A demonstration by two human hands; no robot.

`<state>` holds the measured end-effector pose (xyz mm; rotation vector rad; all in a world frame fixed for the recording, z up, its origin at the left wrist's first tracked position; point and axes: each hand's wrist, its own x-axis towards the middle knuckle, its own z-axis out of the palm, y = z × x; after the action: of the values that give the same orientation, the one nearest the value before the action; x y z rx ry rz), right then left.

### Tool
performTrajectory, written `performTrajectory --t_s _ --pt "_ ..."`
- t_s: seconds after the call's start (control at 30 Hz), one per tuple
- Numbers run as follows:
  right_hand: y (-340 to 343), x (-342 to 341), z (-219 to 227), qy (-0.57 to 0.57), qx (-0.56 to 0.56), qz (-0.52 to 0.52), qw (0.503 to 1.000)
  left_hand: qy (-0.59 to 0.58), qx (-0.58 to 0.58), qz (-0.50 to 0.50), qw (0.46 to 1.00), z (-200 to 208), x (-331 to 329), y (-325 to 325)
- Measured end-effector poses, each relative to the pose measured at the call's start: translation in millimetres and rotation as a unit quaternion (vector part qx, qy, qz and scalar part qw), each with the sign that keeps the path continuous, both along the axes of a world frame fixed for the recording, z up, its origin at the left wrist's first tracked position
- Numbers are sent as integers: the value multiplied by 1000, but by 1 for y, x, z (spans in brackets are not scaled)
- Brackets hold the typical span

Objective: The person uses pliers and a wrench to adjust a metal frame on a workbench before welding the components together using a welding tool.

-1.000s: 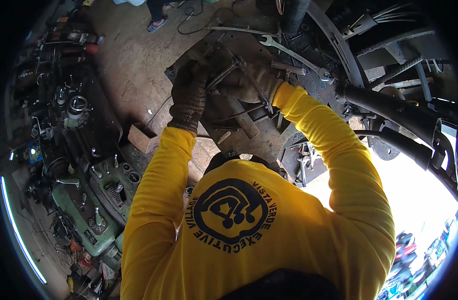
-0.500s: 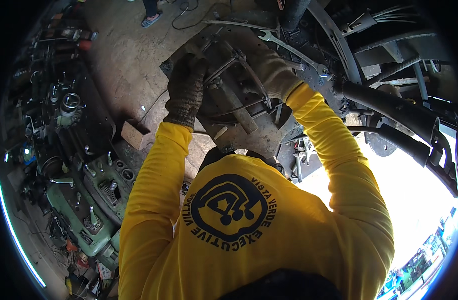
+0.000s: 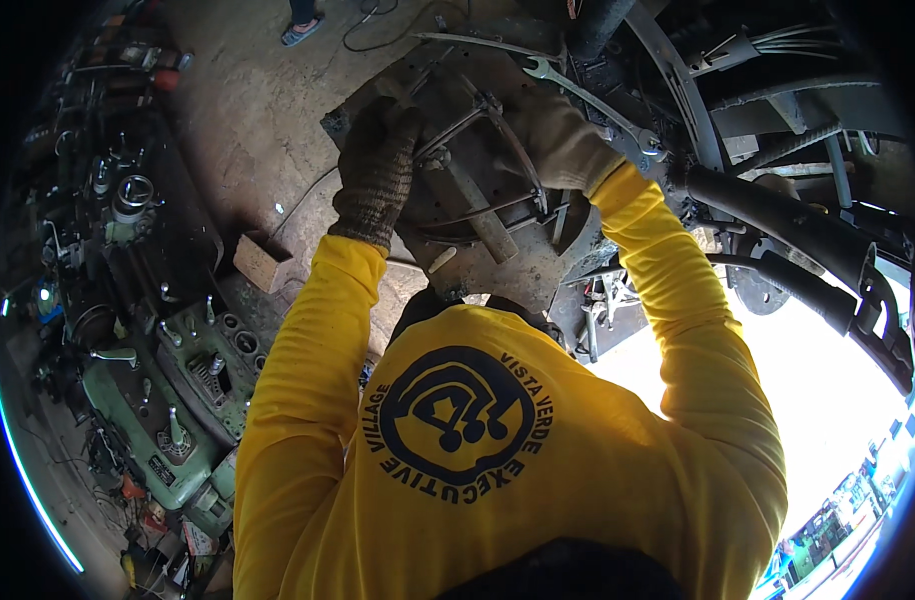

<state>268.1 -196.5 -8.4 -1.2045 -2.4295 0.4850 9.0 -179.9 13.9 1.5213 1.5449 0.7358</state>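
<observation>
A frame of thin bent metal bars (image 3: pixel 519 150) rests on a dark steel plate bench top (image 3: pixel 538 265) in front of me. At its left side my left hand (image 3: pixel 376 170), in a dark knit glove, is closed round a bar of the frame; its fingertips are in shadow. My right hand (image 3: pixel 563 145), in a lighter brown glove, is at the frame's right side, its fingers blurred and dark, so its grip is unclear. A flat metal bar (image 3: pixel 483 220) lies under the frame, with a short pale stub (image 3: pixel 443 260) near its lower end.
Beyond my right hand lies a large open-ended wrench (image 3: pixel 598 105). Thick black pipes (image 3: pixel 778 215) and curved metal pieces crowd the right side. To the left stands a green machine with levers (image 3: pixel 153 420), and a small brown box (image 3: pixel 262 262) sits on the floor. A person's foot (image 3: pixel 303 31) shows at the top.
My right hand has shifted a little to the right and down along the frame's side. My left hand stays by the frame almost unmoved. The whole view has shifted slightly.
</observation>
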Motion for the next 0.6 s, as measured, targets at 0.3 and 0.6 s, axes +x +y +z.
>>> performTrajectory --t_s 0.3,0.6 --pt "23 -40 -7 149 -190 -12 970 73 149 3 986 -18 -8 1" --pt "33 -37 -33 125 -184 -20 975 364 271 -264 851 18 -28 -106"
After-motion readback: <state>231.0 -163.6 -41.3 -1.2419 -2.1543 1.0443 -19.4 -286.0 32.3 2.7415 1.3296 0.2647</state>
